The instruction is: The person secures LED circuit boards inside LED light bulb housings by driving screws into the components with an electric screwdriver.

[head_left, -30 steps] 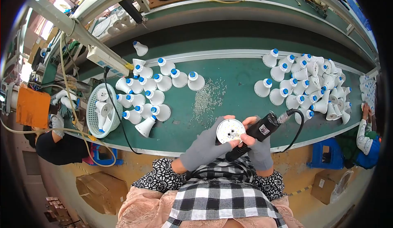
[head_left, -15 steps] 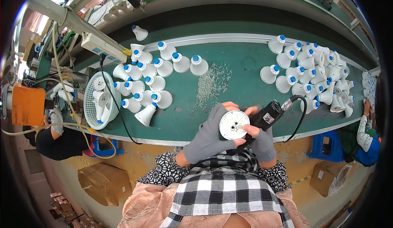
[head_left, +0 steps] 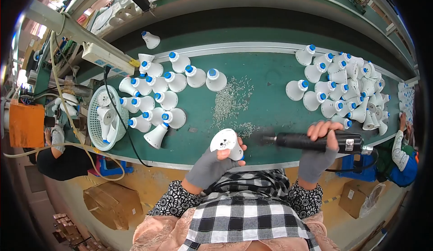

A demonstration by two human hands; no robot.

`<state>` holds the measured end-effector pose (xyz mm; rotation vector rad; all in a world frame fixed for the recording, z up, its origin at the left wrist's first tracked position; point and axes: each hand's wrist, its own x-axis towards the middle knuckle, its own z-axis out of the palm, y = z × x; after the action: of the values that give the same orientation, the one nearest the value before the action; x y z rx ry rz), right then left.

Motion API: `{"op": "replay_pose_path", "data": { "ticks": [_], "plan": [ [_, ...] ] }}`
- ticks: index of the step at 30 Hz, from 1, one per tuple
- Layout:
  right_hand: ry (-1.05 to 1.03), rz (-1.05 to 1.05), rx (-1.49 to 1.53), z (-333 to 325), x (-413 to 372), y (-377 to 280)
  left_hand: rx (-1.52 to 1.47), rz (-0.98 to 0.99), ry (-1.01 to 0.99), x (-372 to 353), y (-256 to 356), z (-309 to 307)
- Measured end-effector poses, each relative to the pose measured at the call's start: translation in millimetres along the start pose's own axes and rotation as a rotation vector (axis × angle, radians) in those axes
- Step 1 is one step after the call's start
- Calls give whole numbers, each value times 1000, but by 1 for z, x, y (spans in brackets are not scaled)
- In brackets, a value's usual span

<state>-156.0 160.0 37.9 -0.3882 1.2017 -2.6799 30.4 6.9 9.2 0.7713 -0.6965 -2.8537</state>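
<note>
My left hand [head_left: 212,163], in a grey fingerless glove, grips a white bulb housing [head_left: 227,143] with a round LED board on top, held just above the near edge of the green belt. My right hand [head_left: 319,151], also gloved, holds a black electric screwdriver [head_left: 315,141] lying level, its tip pointing left toward the housing but apart from it. Small pale screws [head_left: 229,102] lie scattered on the belt beyond my hands.
Several white bulb housings with blue caps stand in a group at left [head_left: 155,100] and in a pile at right [head_left: 345,88]. A white basket [head_left: 95,124] holds more parts. A power strip [head_left: 103,56] hangs at left. Other people work at left [head_left: 56,154] and right [head_left: 401,147].
My right hand pulled the screwdriver off the LED board and swung it out to the right. My left hand moved the housing left and tilted it.
</note>
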Motion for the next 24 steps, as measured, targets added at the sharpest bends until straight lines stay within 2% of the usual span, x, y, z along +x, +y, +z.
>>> {"op": "replay_pose_path", "data": {
  "ticks": [4,10,13,16,20,21,24],
  "plan": [
    [84,-35,14,5,19,23,-117,-73,-4,3,2,6],
    [106,86,-43,6,19,34,299,-115,122,1,3,-7],
    [129,149,0,-3,17,33,607,-210,-59,2,24,-8],
    [172,151,11,-11,18,32,52,-352,-40,17,22,-8],
    [231,135,16,-20,19,24,9,-438,-46,57,16,-24],
    [234,132,20,-24,19,20,-38,-414,-91,68,17,-31],
    [235,136,37,-37,16,7,-11,-270,10,79,42,-25]
  ]
}}
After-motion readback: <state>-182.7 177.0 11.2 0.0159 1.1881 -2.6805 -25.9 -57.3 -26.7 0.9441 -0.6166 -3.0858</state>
